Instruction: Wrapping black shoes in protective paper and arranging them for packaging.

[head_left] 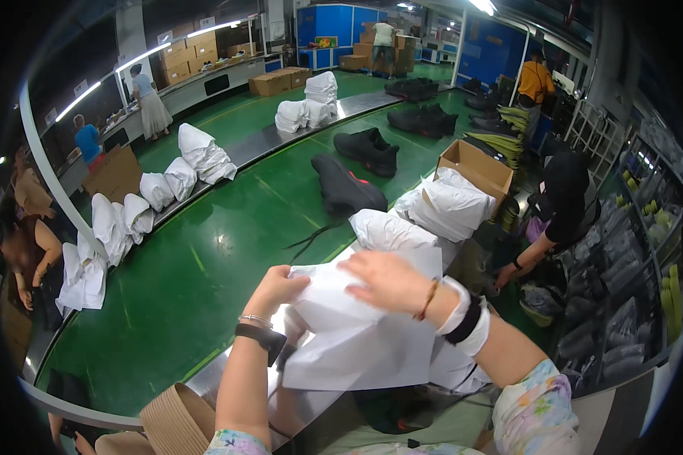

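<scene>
A large white paper sheet (pixel 357 352) lies creased over the metal ledge in front of me, its near edge hanging toward my body. My left hand (pixel 279 290) is closed at the sheet's far left corner, thumb pointing right along the paper. Over the sheet's far part, my right hand (pixel 387 282) is stretched out with its fingers apart, slightly blurred. Whether anything lies under the paper is hidden. Just beyond my right hand is a white paper-wrapped bundle (pixel 391 230), with a stack of more wrapped bundles (pixel 451 203) behind it.
Black shoes (pixel 343 186) stand in a row on the green belt (pixel 228 258), a loose black lace near the closest one. White wrapped bundles (pixel 197 152) line the far ledge. An open cardboard box (pixel 474 168) stands at right; a person in black (pixel 565 189) bends beside it near shelves.
</scene>
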Demonstrator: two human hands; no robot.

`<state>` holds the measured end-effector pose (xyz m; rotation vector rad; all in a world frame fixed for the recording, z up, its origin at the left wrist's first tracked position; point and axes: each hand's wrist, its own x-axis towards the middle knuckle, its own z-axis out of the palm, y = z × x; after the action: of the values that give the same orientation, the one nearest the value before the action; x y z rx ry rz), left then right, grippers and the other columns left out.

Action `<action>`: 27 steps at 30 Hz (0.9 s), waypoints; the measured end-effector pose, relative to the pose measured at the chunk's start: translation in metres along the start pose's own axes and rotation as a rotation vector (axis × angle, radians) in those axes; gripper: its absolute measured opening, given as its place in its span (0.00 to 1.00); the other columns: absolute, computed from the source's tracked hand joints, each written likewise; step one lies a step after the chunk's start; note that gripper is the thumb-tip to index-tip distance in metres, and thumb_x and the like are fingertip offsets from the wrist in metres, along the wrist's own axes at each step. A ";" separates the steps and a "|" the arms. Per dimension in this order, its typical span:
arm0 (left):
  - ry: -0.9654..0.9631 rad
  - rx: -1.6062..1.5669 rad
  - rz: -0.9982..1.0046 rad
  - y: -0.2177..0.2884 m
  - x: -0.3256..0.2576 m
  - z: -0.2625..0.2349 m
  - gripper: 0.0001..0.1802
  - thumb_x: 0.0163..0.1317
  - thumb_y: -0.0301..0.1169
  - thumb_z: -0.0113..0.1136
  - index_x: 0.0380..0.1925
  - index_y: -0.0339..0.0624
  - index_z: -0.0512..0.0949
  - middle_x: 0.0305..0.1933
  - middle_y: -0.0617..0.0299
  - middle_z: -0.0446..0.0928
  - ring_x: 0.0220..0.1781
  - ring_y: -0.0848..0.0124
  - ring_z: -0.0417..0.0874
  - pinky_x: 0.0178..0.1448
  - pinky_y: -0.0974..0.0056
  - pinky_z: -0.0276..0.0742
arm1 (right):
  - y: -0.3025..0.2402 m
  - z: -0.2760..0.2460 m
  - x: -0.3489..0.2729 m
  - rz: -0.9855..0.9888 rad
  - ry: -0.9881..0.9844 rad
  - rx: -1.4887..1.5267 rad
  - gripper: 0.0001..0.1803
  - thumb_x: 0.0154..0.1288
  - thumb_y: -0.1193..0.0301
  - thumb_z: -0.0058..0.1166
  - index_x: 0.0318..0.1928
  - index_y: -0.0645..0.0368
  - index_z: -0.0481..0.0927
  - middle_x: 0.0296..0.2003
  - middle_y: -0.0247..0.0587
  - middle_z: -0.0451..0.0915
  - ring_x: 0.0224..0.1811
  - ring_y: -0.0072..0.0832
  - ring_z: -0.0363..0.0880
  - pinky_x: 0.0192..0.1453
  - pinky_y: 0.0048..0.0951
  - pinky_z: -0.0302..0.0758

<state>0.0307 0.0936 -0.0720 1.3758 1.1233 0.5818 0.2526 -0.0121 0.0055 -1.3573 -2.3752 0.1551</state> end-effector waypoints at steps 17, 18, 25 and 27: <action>0.491 0.390 0.521 -0.037 -0.091 0.130 0.18 0.58 0.32 0.56 0.43 0.28 0.69 0.42 0.42 0.70 0.45 0.52 0.72 0.48 0.57 0.70 | 0.001 0.075 -0.026 0.448 -0.636 0.036 0.55 0.45 0.52 0.62 0.70 0.42 0.42 0.63 0.68 0.51 0.54 0.64 0.67 0.56 0.50 0.68; 0.543 0.361 0.490 -0.059 -0.091 0.138 0.23 0.59 0.34 0.56 0.47 0.26 0.66 0.45 0.39 0.68 0.46 0.50 0.72 0.50 0.57 0.69 | 0.004 0.077 -0.023 0.436 -0.633 0.033 0.55 0.45 0.52 0.62 0.70 0.42 0.42 0.63 0.68 0.51 0.54 0.64 0.67 0.56 0.50 0.68; 0.418 -0.192 0.125 -0.078 -0.078 0.140 0.33 0.61 0.40 0.56 0.54 0.22 0.61 0.49 0.38 0.66 0.46 0.56 0.72 0.49 0.58 0.71 | 0.035 0.077 -0.042 0.413 -0.473 0.555 0.50 0.51 0.46 0.58 0.67 0.59 0.53 0.64 0.65 0.52 0.67 0.48 0.54 0.68 0.35 0.53; 0.349 -0.285 0.068 -0.066 -0.081 0.135 0.30 0.61 0.41 0.56 0.53 0.25 0.63 0.47 0.46 0.68 0.45 0.62 0.73 0.47 0.60 0.73 | 0.034 0.085 -0.053 0.443 -0.281 0.748 0.43 0.58 0.51 0.55 0.66 0.62 0.55 0.63 0.57 0.59 0.66 0.41 0.57 0.67 0.32 0.55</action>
<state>0.0974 -0.0504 -0.1346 1.0931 1.2165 1.0199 0.2701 -0.0311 -0.0971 -1.4818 -1.8346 1.2812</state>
